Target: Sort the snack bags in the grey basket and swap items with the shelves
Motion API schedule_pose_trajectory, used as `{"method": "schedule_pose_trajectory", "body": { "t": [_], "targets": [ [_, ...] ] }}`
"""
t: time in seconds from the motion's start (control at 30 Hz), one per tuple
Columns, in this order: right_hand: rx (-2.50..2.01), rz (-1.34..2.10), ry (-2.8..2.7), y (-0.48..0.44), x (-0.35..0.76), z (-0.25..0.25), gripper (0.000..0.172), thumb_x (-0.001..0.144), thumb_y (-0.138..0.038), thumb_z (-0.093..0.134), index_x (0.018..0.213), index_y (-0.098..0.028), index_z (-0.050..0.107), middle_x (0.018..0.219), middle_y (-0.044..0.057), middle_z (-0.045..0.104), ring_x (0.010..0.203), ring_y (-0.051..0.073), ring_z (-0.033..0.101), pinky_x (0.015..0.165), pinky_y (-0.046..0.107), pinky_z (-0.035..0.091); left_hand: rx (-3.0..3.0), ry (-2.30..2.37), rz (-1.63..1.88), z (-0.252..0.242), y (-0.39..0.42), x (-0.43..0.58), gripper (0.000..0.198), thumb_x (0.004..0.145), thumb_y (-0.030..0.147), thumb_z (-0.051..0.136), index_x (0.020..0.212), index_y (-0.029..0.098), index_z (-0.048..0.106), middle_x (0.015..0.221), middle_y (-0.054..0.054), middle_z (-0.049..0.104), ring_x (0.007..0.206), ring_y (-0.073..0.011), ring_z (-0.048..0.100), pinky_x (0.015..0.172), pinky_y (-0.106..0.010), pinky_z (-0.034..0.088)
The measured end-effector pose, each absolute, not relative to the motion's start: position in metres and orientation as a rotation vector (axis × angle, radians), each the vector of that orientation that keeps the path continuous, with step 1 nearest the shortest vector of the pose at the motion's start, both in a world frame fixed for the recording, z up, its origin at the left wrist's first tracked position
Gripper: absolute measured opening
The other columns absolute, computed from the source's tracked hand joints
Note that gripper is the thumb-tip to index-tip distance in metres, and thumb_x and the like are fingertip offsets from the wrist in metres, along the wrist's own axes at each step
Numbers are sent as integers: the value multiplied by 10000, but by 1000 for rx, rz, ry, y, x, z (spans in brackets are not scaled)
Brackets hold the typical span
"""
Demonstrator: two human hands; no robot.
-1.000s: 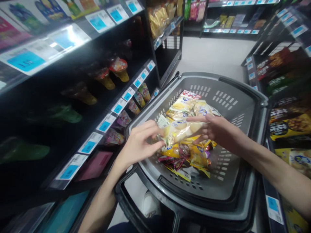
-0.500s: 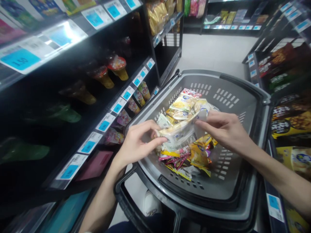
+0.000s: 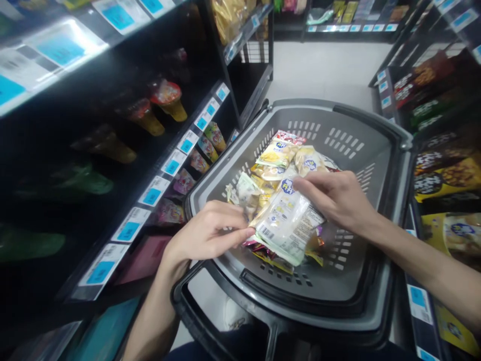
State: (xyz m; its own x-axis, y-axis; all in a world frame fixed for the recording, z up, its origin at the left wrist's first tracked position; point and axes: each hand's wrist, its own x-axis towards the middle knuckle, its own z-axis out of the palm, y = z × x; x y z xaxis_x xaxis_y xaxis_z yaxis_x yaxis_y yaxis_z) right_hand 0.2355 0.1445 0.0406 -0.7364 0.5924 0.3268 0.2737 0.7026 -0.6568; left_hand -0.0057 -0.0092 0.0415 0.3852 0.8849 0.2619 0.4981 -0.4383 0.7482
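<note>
Snack packet [image 3: 287,223], seemingly pinched, spans left hand [image 3: 205,233] to right hand [image 3: 334,198].

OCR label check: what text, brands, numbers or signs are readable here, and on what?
No text reads clearly.
On the clear plastic snack packet between left hand and right hand: blue oval logo, barcode and small print, all blurred.
On the blue-and-white shelf price tags: too blurred.
On the yellow snack packets in the grey plastic basket: logos too small.

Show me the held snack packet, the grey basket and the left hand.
snack packet [image 3: 287,223], head view, its pale printed back.
grey basket [image 3: 379,155], head view, bare inner far wall.
left hand [image 3: 205,235], head view, back of hand.
</note>
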Motion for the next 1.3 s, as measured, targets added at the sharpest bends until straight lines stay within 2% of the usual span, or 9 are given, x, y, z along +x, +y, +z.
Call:
{"method": "schedule_pose_trajectory", "body": {
  "t": [0.2, 0.47, 0.87, 0.93, 1.0, 1.07, 1.13, 1.23, 1.3],
  "targets": [
    [-594, 794, -2420, 145, 235, 37, 482, 1046, -327, 579, 602, -191, 455, 521, -53, 358, 503, 87, 328, 563, 293, 286, 2067, 1125, 834, 40, -8, -6, 327, 988, 128, 639, 663, 167, 633, 615, 7, 562, 597, -103, 525, 610, -258, 380],
    [-605, 827, -2460, 145, 236, 36, 472, 1056, -401, 558, 632, -194, 537, 519, -49, 417, 499, 90, 364, 574, 295, 293, 2101, 1092, 766, 43, -7, -5, 342, 997, 158, 621, 656, 173, 637, 605, -10, 571, 585, -123, 536, 588, -284, 385],
    [-641, 935, -2472, 147, 237, 39, 500, 1048, -428, 550, 612, -192, 485, 544, -32, 428, 524, 96, 383, 560, 299, 282, 2128, 1127, 742, 45, -6, -2, 340, 1006, 172, 612, 668, 162, 645, 616, -11, 570, 598, -115, 532, 587, -280, 394],
    [-661, 1042, -2416, 148, 239, 41, 390, 1038, -414, 569, 711, -201, 548, 540, -49, 421, 511, 94, 363, 539, 291, 271, 2127, 1169, 806, 43, -7, -1, 267, 995, 153, 636, 731, 150, 678, 668, -14, 605, 645, -111, 556, 633, -263, 433],
    [-676, 1207, -2304, 148, 241, 43, 170, 1021, -388, 605, 1006, -219, 617, 541, -84, 419, 480, 95, 338, 504, 278, 255, 2112, 1241, 910, 39, -8, -1, 159, 980, 141, 667, 828, 139, 710, 755, -28, 667, 728, -119, 606, 717, -261, 485],
    [-688, 1365, -2159, 150, 243, 44, 278, 1004, -371, 639, 1237, -243, 556, 543, -110, 403, 449, 95, 311, 466, 265, 239, 2073, 1324, 1007, 35, -10, -3, 41, 952, 179, 733, 940, 140, 725, 862, -43, 717, 813, -135, 652, 782, -269, 518],
    [-688, 1450, -2063, 151, 243, 45, 253, 984, -379, 668, 1188, -244, 605, 578, -85, 458, 459, 91, 348, 449, 257, 257, 2007, 1383, 1086, 30, -11, -6, 242, 872, 266, 851, 1044, 159, 717, 970, -52, 737, 882, -153, 677, 813, -272, 535],
    [-690, 1489, -2047, 155, 243, 46, 187, 932, -388, 725, 965, -205, 745, 718, 9, 647, 554, 102, 505, 475, 255, 352, 1891, 1407, 1185, 24, -10, -8, 586, 714, 302, 979, 1189, 199, 651, 1101, -62, 730, 964, -175, 693, 827, -272, 556],
    [-691, 1563, -2038, 156, 244, 48, 170, 903, -363, 745, 934, -206, 802, 797, 42, 724, 613, 124, 596, 502, 259, 425, 1905, 1397, 1188, 23, -9, -8, 637, 709, 262, 981, 1226, 207, 612, 1145, -70, 718, 1026, -188, 693, 851, -279, 564]
  ]
}}
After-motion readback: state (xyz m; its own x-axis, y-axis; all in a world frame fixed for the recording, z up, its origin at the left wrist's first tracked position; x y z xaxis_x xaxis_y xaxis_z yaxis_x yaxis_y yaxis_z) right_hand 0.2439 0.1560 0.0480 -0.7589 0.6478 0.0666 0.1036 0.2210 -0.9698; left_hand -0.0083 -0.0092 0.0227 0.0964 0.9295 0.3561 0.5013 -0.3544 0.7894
